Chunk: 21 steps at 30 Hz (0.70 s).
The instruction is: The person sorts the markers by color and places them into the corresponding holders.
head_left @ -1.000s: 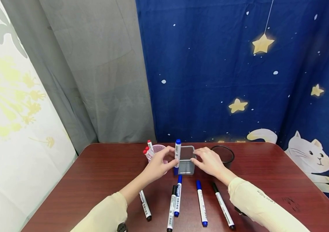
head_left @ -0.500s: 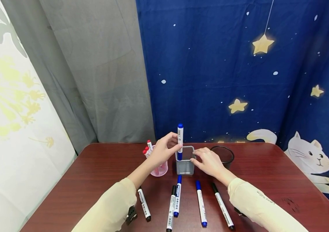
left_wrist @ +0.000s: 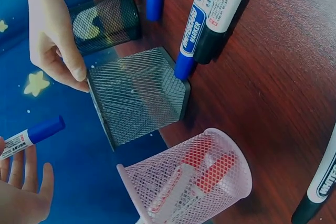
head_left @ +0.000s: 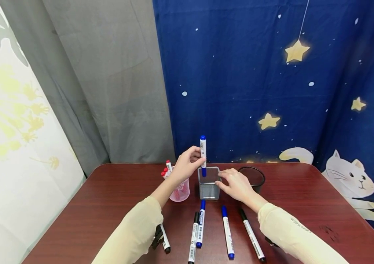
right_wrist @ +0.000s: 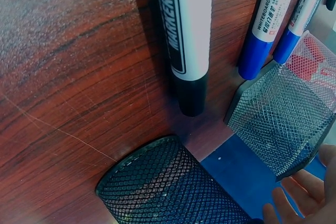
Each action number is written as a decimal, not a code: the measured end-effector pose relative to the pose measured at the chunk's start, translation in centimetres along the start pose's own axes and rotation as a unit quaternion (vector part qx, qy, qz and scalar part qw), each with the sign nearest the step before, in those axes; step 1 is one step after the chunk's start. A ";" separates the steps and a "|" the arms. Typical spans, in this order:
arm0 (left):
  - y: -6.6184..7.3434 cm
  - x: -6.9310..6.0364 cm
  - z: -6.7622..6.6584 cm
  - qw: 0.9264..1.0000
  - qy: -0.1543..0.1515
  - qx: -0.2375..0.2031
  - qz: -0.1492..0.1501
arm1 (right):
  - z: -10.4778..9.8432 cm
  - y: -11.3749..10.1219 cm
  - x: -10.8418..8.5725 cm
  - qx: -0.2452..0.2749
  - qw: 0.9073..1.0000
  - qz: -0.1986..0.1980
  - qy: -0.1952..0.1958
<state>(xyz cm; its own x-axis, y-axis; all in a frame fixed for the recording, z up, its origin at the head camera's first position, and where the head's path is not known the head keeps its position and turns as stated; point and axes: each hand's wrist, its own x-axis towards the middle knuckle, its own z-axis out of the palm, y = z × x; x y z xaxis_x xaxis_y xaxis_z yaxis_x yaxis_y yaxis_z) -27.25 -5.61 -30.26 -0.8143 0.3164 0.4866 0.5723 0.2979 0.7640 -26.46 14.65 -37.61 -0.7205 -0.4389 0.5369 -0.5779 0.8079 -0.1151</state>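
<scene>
My left hand (head_left: 187, 164) pinches a blue-capped whiteboard marker (head_left: 203, 152) and keeps it upright, its lower blue end over the mouth of the grey square mesh pen holder (head_left: 209, 191). In the left wrist view that marker (left_wrist: 26, 136) is clear of the holder's rim. My right hand (head_left: 235, 184) grips the right side of the grey holder's rim between thumb and fingers. To the left stands a pink mesh pen cup (head_left: 180, 192) with several red-capped markers (head_left: 168, 169) in it. A black round mesh cup (head_left: 253, 176) is behind my right hand.
Several markers lie on the table nearer me: a blue one (head_left: 201, 224) beside a black one (head_left: 193, 238), another blue one (head_left: 228, 233), a black one (head_left: 252, 234) at right, and a black one (head_left: 165, 240) partly hidden by the left sleeve. Curtains hang behind the table.
My left hand has lifted the blue marker from low beside the grey holder to above its mouth, its lower end now higher than half a second ago. The right hand stays at the rim.
</scene>
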 end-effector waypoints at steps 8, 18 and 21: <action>-1.3 0.3 0.4 1.000 0.005 -0.005 -0.020 | -0.1 0.0 0.0 0.001 1.000 -0.003 0.002; -2.6 0.2 1.2 0.999 0.006 -0.005 -0.039 | -0.2 -0.1 0.0 -0.003 1.000 -0.003 -0.002; -2.8 0.0 1.4 0.999 0.007 -0.010 -0.039 | -0.2 -0.1 0.1 -0.002 1.000 -0.004 -0.002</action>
<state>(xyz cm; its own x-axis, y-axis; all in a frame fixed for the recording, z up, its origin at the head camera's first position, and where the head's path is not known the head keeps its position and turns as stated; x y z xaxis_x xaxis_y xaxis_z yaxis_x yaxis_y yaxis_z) -28.70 -5.15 -33.03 -0.8576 0.2803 0.4312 0.5053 0.3033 0.8079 -26.41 14.64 -37.45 -0.7178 -0.4465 0.5343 -0.5815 0.8065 -0.1072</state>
